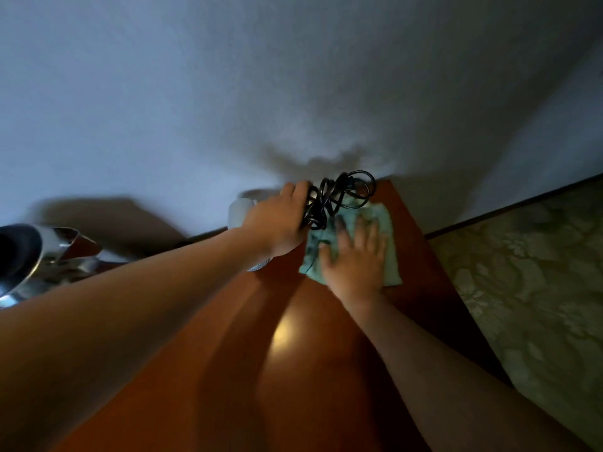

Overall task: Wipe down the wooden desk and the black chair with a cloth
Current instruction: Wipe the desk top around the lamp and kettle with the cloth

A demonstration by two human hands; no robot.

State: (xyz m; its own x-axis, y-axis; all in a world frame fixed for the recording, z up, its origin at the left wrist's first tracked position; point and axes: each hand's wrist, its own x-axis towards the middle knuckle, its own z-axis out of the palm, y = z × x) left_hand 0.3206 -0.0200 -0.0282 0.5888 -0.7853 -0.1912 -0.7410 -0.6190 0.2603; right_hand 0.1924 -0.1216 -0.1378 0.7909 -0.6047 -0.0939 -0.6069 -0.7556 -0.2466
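Note:
A reddish-brown wooden desk (293, 370) fills the lower middle of the head view and ends at a white wall. A teal cloth (386, 230) lies flat near the desk's far right corner. My right hand (354, 256) presses down on it with spread fingers. Just left of it, my left hand (280, 220) grips a tangled bundle of black cable (336, 199), held above the cloth's far edge. The black chair is not in view.
A white rounded object (238, 213) sits behind my left hand by the wall. A shiny metal and black item (29, 256) lies at the far left. Patterned greenish floor (528, 272) lies beyond the desk's right edge.

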